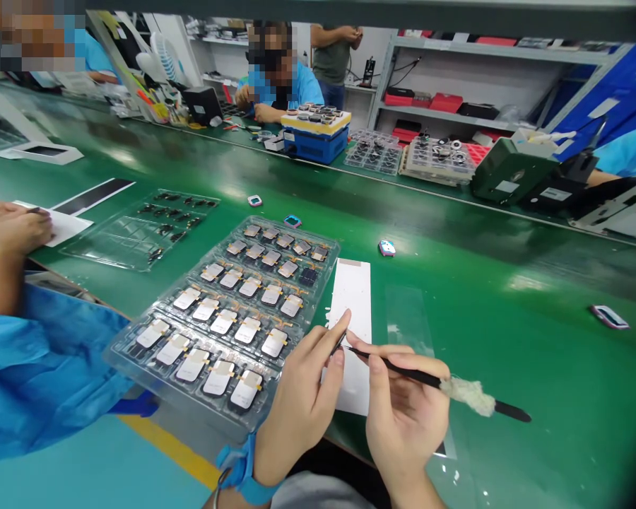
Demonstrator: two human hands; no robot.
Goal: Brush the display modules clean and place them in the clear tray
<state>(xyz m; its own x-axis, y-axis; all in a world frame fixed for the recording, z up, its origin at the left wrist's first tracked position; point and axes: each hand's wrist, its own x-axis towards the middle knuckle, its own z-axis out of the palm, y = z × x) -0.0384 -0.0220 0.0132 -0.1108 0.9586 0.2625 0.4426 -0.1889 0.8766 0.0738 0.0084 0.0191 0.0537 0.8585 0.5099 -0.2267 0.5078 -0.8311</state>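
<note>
My left hand (307,389), with a blue wristband, pinches a small dark, thin part (339,343) seen nearly edge-on; my fingers cover most of it. In my right hand (410,410) are black tweezers (416,373), with pale fuzzy material wrapped round the handle. Their tip meets the dark part between my two hands. Below lies a white paper strip (351,297) on the green bench. To the left, a clear plastic tray (117,351) carries rows of small rectangular screen modules (223,322) with white backs and orange flex tabs.
Small watch-like units (386,247) lie scattered across the green bench (509,304). A co-worker's hand (13,225) is at the left, near another clear tray (106,244). Along the far side stand a blue box (315,143), stacked trays (439,161) and a green device (511,173).
</note>
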